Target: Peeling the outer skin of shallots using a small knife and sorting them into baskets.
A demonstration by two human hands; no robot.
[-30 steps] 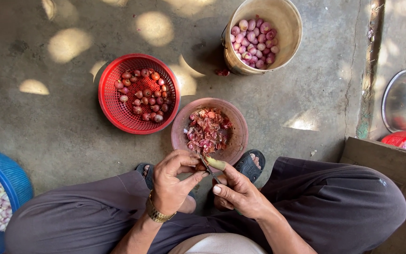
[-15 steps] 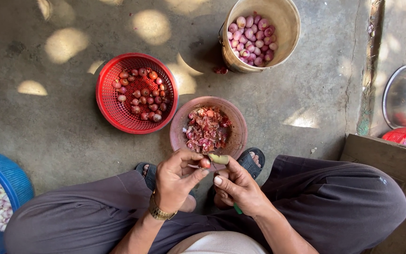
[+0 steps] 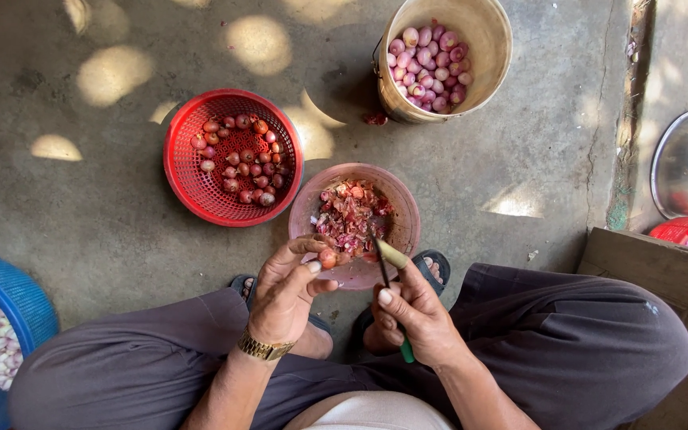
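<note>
Bare concrete underfoot, and just over the near rim of the pink bowl (image 3: pixel 404 231) the left hand (image 3: pixel 284 295) pinches a small, firm, slippery-skinned shallot (image 3: pixel 327 258) by its sides while the right hand (image 3: pixel 416 314) closes round a knife (image 3: pixel 381 267).

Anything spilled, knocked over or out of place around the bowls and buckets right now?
Little stands out. One reddish scrap lies on the concrete floor by the base of the cream bucket. The red basket and pink bowl sit upright, contents inside.
</note>
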